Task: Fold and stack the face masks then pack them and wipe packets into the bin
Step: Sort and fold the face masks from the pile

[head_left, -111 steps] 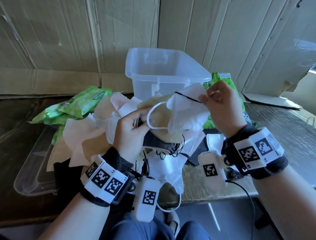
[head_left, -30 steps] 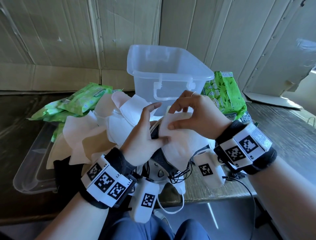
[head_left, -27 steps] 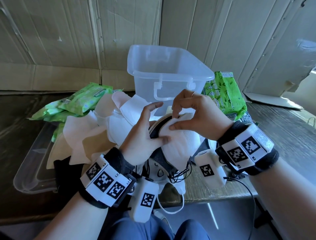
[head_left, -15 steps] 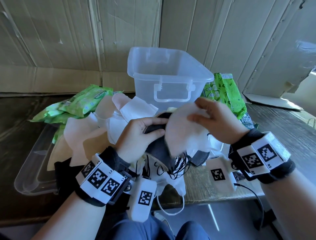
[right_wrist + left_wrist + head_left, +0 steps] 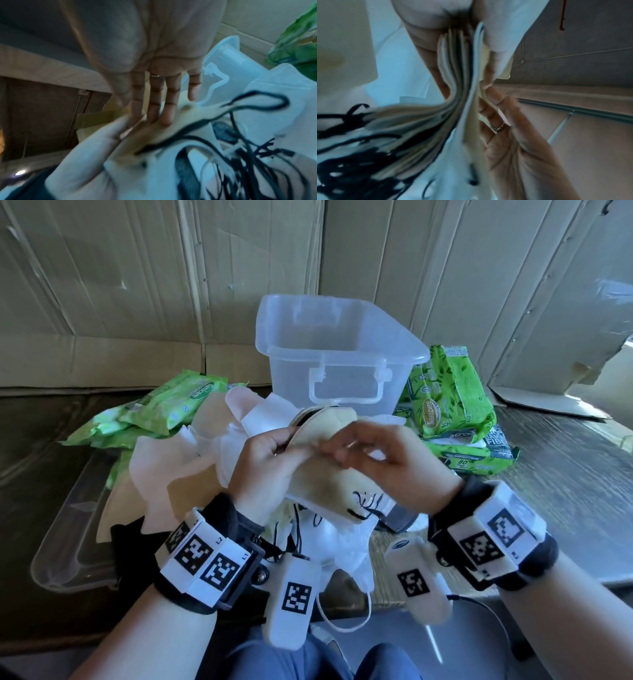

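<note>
My left hand (image 5: 274, 460) grips a stack of folded face masks (image 5: 325, 477) above the table, thumb on top; the stacked edges show in the left wrist view (image 5: 453, 67). A beige mask (image 5: 163, 135) lies uppermost. My right hand (image 5: 356, 450) touches that beige mask with straight fingers (image 5: 154, 102), blurred in the head view. Black ear loops (image 5: 257, 101) dangle from the stack. The clear plastic bin (image 5: 294, 361) stands just behind, with nothing visible inside. Green wipe packets lie to its left (image 5: 171, 402) and right (image 5: 448, 395).
A loose pile of white and beige masks (image 5: 164, 470) spreads left of my hands. A clear lid (image 5: 68, 535) lies beneath it at the left table edge. Cardboard sheets (image 5: 137, 285) wall the back. Bare dark wooden table (image 5: 565, 474) shows on the right.
A white mask faced up under my right hand half a second ago; a beige one now tops the stack. My right hand slid left onto it. My left hand still grips the stack.
</note>
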Demonstrator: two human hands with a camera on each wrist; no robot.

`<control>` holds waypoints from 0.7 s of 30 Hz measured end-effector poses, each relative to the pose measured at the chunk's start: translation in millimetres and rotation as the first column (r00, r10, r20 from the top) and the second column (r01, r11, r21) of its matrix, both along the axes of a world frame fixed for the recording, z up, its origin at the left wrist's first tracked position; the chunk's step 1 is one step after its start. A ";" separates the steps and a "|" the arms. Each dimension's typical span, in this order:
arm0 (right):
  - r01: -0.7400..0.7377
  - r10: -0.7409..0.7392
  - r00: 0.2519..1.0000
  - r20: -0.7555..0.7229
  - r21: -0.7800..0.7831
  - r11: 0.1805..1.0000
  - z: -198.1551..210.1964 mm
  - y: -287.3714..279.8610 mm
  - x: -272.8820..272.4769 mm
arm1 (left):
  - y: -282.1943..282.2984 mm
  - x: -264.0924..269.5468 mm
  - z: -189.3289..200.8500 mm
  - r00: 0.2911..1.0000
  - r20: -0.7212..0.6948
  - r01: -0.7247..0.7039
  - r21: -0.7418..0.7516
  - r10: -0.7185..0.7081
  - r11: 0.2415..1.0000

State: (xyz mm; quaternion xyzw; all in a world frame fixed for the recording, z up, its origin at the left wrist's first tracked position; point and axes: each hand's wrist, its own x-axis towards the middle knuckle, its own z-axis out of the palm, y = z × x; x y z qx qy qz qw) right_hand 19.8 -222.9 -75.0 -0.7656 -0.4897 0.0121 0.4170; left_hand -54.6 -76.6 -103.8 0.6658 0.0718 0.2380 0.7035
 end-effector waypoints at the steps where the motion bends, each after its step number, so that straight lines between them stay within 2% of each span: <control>1: 0.059 -0.060 0.998 0.010 0.035 0.998 1.5 -1.8 5.1 | 0.8 0.2 -1.6 1.000 -0.005 -0.007 0.034 0.007 0.999; 5: 0.189 -0.189 0.981 0.032 -0.003 0.982 4.1 -5.4 17.6 | -0.9 0.0 -0.8 0.999 -0.004 0.034 0.102 -0.034 0.994; 8: 0.190 -0.190 0.982 -0.014 0.042 0.981 5.7 -6.9 19.2 | -1.7 0.4 -0.9 0.999 -0.005 0.052 0.126 -0.052 0.991; 13: 0.213 -0.216 0.976 0.030 0.073 0.974 6.8 -5.9 17.7 | -0.8 -1.7 -3.2 0.999 -0.002 0.045 0.157 -0.045 0.987; 17: 0.216 -0.218 0.976 0.007 0.125 0.968 5.9 -3.1 16.1 | -1.8 -2.7 -1.8 0.994 0.027 0.099 0.214 -0.108 0.972; 21: 0.235 -0.232 0.972 -0.041 0.187 0.954 4.4 1.0 12.4 | -4.8 -3.9 -1.1 0.981 0.081 0.154 0.203 -0.173 0.967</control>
